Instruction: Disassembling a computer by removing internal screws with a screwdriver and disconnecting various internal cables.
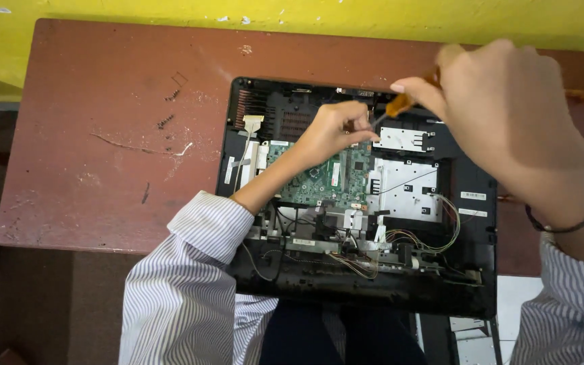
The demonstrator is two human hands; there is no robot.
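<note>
Two white rectangular labels (473,195) lie beside the right hand (501,101).

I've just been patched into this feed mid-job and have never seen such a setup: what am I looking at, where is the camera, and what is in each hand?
There is one picture, from a camera worn on the person's head, looking down. No machine: two bare hands in striped sleeves. On a worn reddish-brown table lies an opened black laptop base, showing a green circuit board, silver metal plates and loose coloured wires. The right hand holds an orange-handled screwdriver, its tip down inside the base. The left hand rests on the board beside that tip, fingers pinched. Small dark screws lie on the table left of the base.
</note>
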